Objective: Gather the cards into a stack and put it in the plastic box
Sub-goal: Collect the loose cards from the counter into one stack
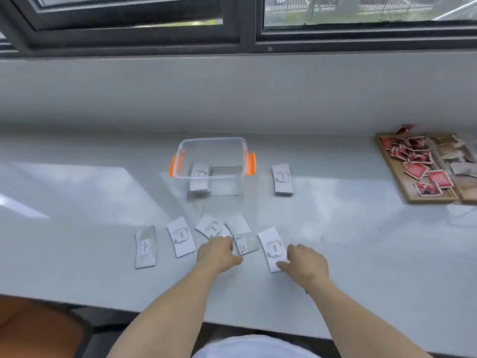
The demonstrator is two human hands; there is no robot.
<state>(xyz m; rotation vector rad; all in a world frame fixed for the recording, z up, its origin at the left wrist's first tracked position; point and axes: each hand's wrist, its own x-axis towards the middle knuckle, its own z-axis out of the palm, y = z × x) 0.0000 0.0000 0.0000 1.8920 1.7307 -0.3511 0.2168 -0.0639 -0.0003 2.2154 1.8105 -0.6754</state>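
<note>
On the pale bench [335,228] under the window, our left hand [219,254] and right hand [307,262] press loose cards [180,236] flat, neither grip closed on any; the plastic box [213,164] behind holds a stack [200,179].

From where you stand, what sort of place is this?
Probably an indoor counter or wide sill under a window, perhaps in an office or home. A dark-framed sliding window shows a fence outside; the pale countertop holds a wooden tray of sachets and a clear plastic box.
</note>
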